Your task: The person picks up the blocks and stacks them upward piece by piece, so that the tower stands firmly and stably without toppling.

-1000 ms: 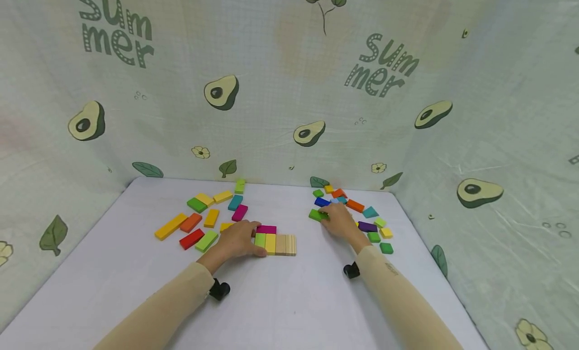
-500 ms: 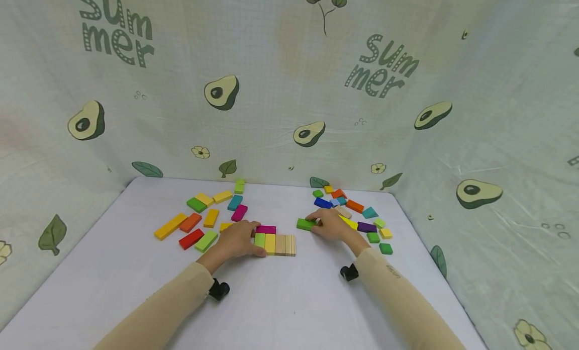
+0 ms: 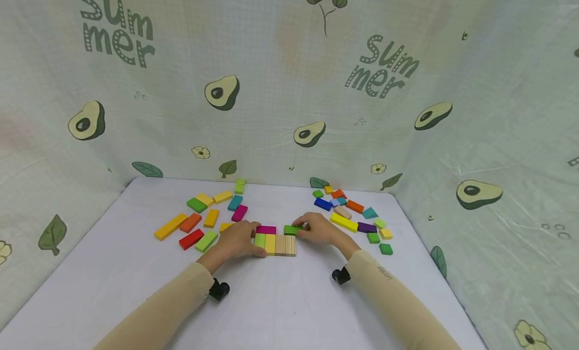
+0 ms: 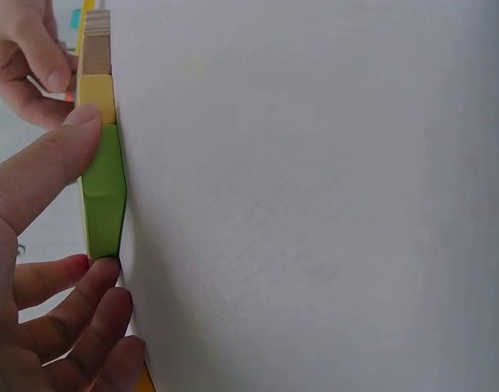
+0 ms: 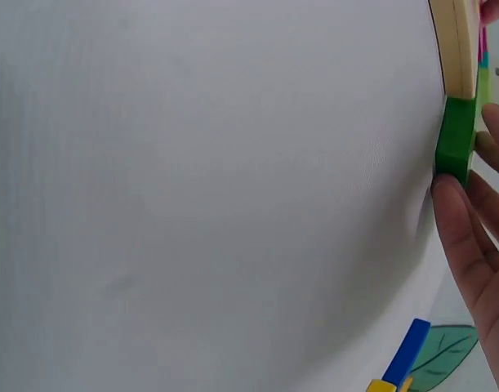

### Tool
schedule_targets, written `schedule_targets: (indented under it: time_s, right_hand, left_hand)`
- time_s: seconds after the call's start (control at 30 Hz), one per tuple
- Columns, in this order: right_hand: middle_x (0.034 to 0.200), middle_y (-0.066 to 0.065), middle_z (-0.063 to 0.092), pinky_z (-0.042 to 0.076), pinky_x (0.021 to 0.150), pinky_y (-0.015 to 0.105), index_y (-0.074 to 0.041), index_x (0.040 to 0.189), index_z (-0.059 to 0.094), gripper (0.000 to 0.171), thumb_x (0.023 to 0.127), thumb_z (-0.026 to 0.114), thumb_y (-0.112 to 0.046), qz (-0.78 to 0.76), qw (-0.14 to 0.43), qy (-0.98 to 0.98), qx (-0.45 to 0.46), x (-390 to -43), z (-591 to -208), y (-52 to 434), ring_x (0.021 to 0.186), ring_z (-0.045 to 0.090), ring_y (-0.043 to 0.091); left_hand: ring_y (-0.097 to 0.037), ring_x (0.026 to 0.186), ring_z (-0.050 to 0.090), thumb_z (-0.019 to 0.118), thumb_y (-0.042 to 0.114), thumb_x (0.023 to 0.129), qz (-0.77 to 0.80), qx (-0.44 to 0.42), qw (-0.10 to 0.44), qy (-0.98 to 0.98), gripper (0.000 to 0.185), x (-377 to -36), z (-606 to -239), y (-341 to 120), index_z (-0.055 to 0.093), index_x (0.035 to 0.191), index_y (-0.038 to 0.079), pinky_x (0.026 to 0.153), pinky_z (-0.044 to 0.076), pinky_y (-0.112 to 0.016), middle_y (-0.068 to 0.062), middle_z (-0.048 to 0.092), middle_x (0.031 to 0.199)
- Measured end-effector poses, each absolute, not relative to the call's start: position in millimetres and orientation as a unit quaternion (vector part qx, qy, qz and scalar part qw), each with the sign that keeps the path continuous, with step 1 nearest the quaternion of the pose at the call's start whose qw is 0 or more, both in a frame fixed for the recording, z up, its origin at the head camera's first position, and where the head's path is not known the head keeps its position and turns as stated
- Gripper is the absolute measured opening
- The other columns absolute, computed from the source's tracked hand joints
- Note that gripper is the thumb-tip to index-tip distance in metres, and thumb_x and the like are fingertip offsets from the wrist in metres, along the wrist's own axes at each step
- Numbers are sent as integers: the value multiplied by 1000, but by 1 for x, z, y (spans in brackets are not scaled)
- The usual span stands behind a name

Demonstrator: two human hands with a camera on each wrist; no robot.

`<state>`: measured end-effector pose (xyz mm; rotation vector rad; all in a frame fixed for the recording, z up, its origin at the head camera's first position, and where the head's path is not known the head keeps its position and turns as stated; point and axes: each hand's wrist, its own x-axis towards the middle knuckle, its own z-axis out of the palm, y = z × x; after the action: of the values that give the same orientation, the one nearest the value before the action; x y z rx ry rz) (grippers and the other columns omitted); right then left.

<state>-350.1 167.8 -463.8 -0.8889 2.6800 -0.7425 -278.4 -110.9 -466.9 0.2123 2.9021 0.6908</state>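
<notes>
My left hand [image 3: 246,238] rests on the left end of a flat row of blocks and holds the light green block [image 3: 260,240] [image 4: 104,192] between thumb and curled fingers. Beside it lie a yellow block [image 3: 270,243] and striped wooden blocks [image 3: 286,245], with a magenta block [image 3: 266,230] behind. My right hand [image 3: 304,228] pinches a dark green block [image 3: 291,230] [image 5: 456,143] and sets it against the far edge of the wooden blocks [image 5: 455,49], to the right of the magenta one.
Loose coloured blocks lie at the back left, among them a long yellow one [image 3: 170,226] and a red one [image 3: 191,239]. More lie at the back right, including a blue one [image 3: 323,203] and a purple one [image 3: 367,227]. Printed fabric walls enclose the white table [image 3: 280,299].
My right hand picked the dark green block from the right pile and carried it left to the row of blocks. The left hand stayed put.
</notes>
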Motion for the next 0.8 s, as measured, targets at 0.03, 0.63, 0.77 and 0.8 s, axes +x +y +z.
schedule_targets:
  time_s: [0.03,0.63,0.77,0.8]
  right_hand:
    - [119,0,72,57,92,35,-14,131,74,29,103,71,-23,-256,112,911,-303,-349,-464,165,99,61,15]
    - [119,3,69,54,85,32,-13,135,71,39,102,74,-33,-235,112,911,-322,-340,-464,142,93,58,15]
    - [120,3,68,54,85,32,-14,135,70,39,101,74,-33,-232,112,911,-321,-340,-466,140,93,57,15]
    - [120,3,68,54,86,32,-14,135,70,39,102,74,-33,-232,113,912,-320,-339,-466,140,94,57,15]
  left_hand:
    - [-18,94,60,98,47,72,231,71,76,967,91,-279,-467,-111,62,147,10,85,60,-39,-2,67,103]
    - [-18,92,59,97,49,73,228,75,79,968,92,-283,-471,-112,62,148,10,82,59,-38,-1,67,101]
    - [-18,92,59,97,49,73,226,76,77,968,92,-282,-470,-112,62,148,10,82,59,-37,-1,67,101]
    - [-18,92,59,97,49,73,225,76,76,968,92,-282,-469,-113,62,148,10,82,59,-38,-2,67,101]
